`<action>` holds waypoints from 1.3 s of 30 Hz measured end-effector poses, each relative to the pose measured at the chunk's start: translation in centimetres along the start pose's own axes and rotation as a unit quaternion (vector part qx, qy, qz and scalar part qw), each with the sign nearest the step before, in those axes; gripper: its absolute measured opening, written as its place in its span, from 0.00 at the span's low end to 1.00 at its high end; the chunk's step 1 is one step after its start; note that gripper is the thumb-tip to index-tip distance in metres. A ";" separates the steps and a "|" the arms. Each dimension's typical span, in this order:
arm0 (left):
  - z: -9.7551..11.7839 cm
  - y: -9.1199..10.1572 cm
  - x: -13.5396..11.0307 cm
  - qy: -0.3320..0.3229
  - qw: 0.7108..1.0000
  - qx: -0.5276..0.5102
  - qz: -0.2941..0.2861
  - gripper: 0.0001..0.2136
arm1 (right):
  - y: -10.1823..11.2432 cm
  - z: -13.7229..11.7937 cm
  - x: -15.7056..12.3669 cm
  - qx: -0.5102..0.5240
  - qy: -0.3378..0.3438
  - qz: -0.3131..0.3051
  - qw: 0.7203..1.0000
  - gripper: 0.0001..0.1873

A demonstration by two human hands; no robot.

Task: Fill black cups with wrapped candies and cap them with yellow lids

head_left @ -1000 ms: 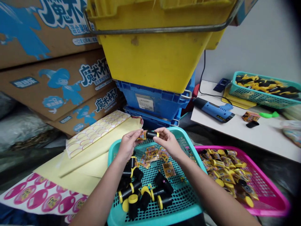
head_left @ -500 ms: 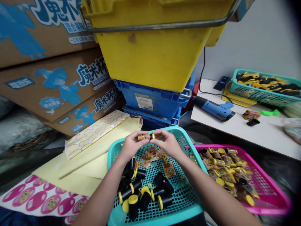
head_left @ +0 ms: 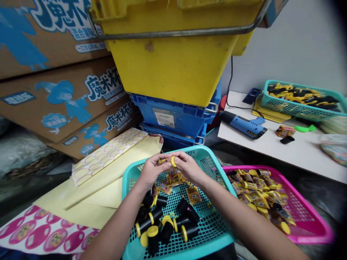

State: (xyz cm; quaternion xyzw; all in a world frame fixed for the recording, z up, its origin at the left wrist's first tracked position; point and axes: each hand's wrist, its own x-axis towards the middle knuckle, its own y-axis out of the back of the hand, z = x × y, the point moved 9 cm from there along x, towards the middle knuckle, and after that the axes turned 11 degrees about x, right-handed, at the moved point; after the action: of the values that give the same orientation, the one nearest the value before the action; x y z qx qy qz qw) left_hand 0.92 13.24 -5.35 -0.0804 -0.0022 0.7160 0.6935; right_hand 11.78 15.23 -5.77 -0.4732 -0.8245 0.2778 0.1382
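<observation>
Above the far side of a teal basket, both hands hold one small canister with a printed wrapper and a yellow cap. My left hand is closed around its wrapped body. The fingers of my right hand pinch the capped end. Under the hands lie several printed wrappers on the basket's mesh floor. Black canisters with yellow caps are heaped at the basket's near left, some standing and some on their sides. A few tiny coloured beads lie among them.
A pink basket of wrapped canisters stands to the right. On the white table are a blue heat gun and another teal basket. Sticker sheets lie left, below cartons. Yellow and blue crates rise ahead.
The canister has turned in my hands, so its yellow cap now faces more toward me. My right-hand fingers have shifted onto the capped end. The camera view has moved slightly.
</observation>
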 end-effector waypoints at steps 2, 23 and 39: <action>-0.1 -0.3 -0.1 0.007 1.000 0.006 -0.008 0.15 | 0.2 -0.1 0.1 -0.020 0.018 0.014 1.000 0.15; 3.0 -2.0 -2.0 -0.030 0.979 0.177 -0.093 0.20 | 1.7 -15.5 -9.5 -0.479 0.248 0.122 0.834 0.12; 0.8 -0.2 -4.3 -0.026 0.795 0.588 -0.146 0.10 | 4.1 -12.5 -10.2 -0.682 -0.011 0.026 0.730 0.21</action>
State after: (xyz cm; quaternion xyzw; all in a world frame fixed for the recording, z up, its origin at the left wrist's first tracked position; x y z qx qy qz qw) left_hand 1.11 9.10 -4.04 0.3626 0.3893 0.4715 0.7033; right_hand 26.06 12.18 2.32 -0.4581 -0.7812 -0.3507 -0.2384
